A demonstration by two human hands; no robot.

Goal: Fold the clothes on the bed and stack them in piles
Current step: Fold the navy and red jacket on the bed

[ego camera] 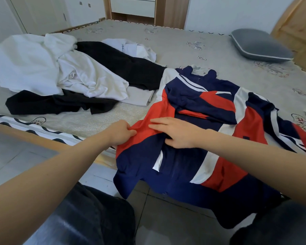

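A navy, red and white jacket point(201, 110) lies spread on the bed's near right side, its lower part hanging over the bed's edge. My left hand point(121, 132) pinches the jacket's red left edge. My right hand point(175, 131) lies on the jacket's middle with fingers stretched towards the left, the thumb tucked at a navy fold. To the left sits an unfolded heap: white garments point(42, 64), black garments point(127, 68) and a white printed top point(131, 48).
The bed point(175, 38) has a patterned grey cover. A grey pillow point(260, 45) lies at the far right. A wooden bed frame edge point(34, 137) runs along the near left, above a tiled floor point(11, 161). White cabinets stand behind the bed.
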